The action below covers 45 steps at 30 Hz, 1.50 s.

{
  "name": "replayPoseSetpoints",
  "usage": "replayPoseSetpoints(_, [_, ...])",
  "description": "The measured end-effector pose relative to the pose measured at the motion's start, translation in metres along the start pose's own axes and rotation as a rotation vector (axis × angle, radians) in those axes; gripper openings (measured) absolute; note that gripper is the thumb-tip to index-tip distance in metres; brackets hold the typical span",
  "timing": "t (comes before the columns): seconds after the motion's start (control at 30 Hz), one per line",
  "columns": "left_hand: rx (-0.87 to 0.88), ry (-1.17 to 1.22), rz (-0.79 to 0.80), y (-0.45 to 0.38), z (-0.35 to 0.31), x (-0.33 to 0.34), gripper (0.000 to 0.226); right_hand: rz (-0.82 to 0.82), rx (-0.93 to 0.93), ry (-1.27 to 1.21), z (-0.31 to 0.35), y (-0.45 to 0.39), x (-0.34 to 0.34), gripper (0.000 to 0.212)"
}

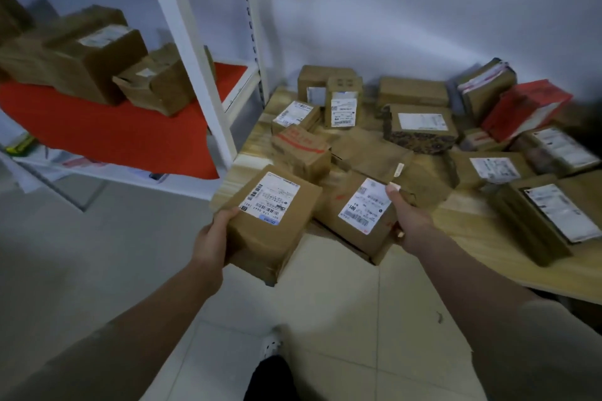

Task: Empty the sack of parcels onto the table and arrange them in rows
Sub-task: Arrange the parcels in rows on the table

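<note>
From the head camera, two bare forearms reach up from the bottom of the frame toward a wooden table [482, 215] that fills the centre and right. The left hand [211, 238], just left of centre, grips a brown cardboard parcel [277, 221] from its near left corner, fingers curled under it and thumb along the side; a white shipping label faces up. This parcel hangs partly past the table's near left edge, above the tiled floor [342, 319]. The right hand [410, 221], right of centre, holds a second labelled parcel [358, 215] at its right end, thumb pressed on the top edge and fingers wrapped beneath. That box sits tilted at the table's near edge, just beside the first one.

Behind them, toward the upper centre and right, more parcels lie jumbled and overlapping in no clear rows: a box with red tape [301, 148], an upright box with a label [343, 102], a red-wrapped package [527, 107] at the far right, and a long dark-edged box [547, 218] at the right edge. Motion blur softens the far ones, so their labels cannot be read.

In the upper left a white metal shelving unit [192, 52] carries a red mat [114, 133] with several cardboard boxes [97, 55] on it. At the bottom centre, a shoe [272, 343] shows on the floor.
</note>
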<state>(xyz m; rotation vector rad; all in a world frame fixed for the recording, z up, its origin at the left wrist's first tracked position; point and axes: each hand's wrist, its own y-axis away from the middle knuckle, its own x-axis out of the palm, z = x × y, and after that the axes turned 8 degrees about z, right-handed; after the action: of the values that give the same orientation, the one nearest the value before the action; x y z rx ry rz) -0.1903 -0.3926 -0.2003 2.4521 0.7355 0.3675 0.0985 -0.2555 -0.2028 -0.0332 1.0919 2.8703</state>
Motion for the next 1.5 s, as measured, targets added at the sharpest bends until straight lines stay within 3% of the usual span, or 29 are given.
replayPoseSetpoints(0.07, [-0.009,-0.053,0.023,-0.019,-0.007,0.002,0.046,0.010,0.097,0.110,0.006,-0.006,-0.006,0.096])
replayPoseSetpoints(0.13, [-0.041,-0.103,0.057,-0.037,-0.013,0.001,0.043,0.052,0.223,0.205,0.001,-0.003,-0.010,0.088])
replayPoseSetpoints(0.23, [-0.090,-0.199,0.139,-0.063,-0.019,-0.006,0.036,0.150,0.317,0.137,-0.015,-0.012,0.003,0.060])
replayPoseSetpoints(0.33, [-0.124,-0.246,0.194,-0.087,-0.030,-0.013,0.046,0.085,0.211,0.122,-0.018,-0.037,0.024,0.046])
replayPoseSetpoints(0.4, [-0.126,-0.270,0.211,-0.102,-0.041,-0.015,0.047,0.002,0.131,0.184,-0.011,-0.046,0.035,0.048])
replayPoseSetpoints(0.5, [-0.104,-0.293,0.260,-0.125,-0.058,-0.013,0.042,-0.266,0.059,0.781,-0.005,-0.052,0.038,0.066])
replayPoseSetpoints(0.57, [-0.102,-0.306,0.278,-0.140,-0.068,-0.010,0.044,-0.348,-0.162,0.937,-0.002,-0.050,0.047,0.059])
replayPoseSetpoints(0.63, [-0.072,-0.303,0.287,-0.156,-0.075,-0.008,0.056,-0.262,-0.363,0.818,0.003,-0.047,0.066,0.050])
replayPoseSetpoints(0.67, [-0.041,-0.300,0.258,-0.166,-0.076,-0.008,0.074,-0.179,-0.406,0.773,0.006,-0.044,0.078,0.047])
replayPoseSetpoints(0.73, [-0.012,-0.294,0.149,-0.196,-0.069,-0.014,0.116,0.002,-0.414,0.765,0.009,-0.040,0.105,0.046])
replayPoseSetpoints(0.77, [-0.012,-0.307,0.096,-0.201,-0.068,-0.013,0.125,0.089,-0.383,0.757,0.010,-0.038,0.119,0.050])
replayPoseSetpoints(0.93, [0.130,-0.661,-0.166,-0.155,-0.053,0.005,0.108,0.241,-0.127,0.743,0.008,-0.035,0.158,0.063])
replayPoseSetpoints(1.03, [0.094,-0.648,-0.029,-0.155,-0.035,0.007,0.098,0.352,-0.055,0.677,0.009,-0.031,0.171,0.048])
replayPoseSetpoints(1.1, [0.129,-0.634,0.065,-0.171,-0.044,0.010,0.086,0.332,-0.041,0.657,0.013,-0.031,0.177,0.036])
replayPoseSetpoints(1.23, [0.153,-0.727,0.199,-0.202,-0.072,0.009,0.070,0.276,-0.031,0.685,0.014,-0.038,0.179,0.037])
replayPoseSetpoints(1.33, [0.158,-0.849,0.195,-0.212,-0.072,0.000,0.099,0.064,-0.191,0.781,0.021,-0.048,0.173,0.029])
replayPoseSetpoints(1.4, [0.246,-0.974,0.106,-0.207,-0.069,0.000,0.113,-0.078,-0.340,0.832,0.035,-0.058,0.169,0.042])
replayPoseSetpoints(1.5, [0.499,-1.164,0.063,-0.194,-0.072,0.007,0.112,-0.075,-0.492,1.099,0.064,-0.081,0.168,0.085])
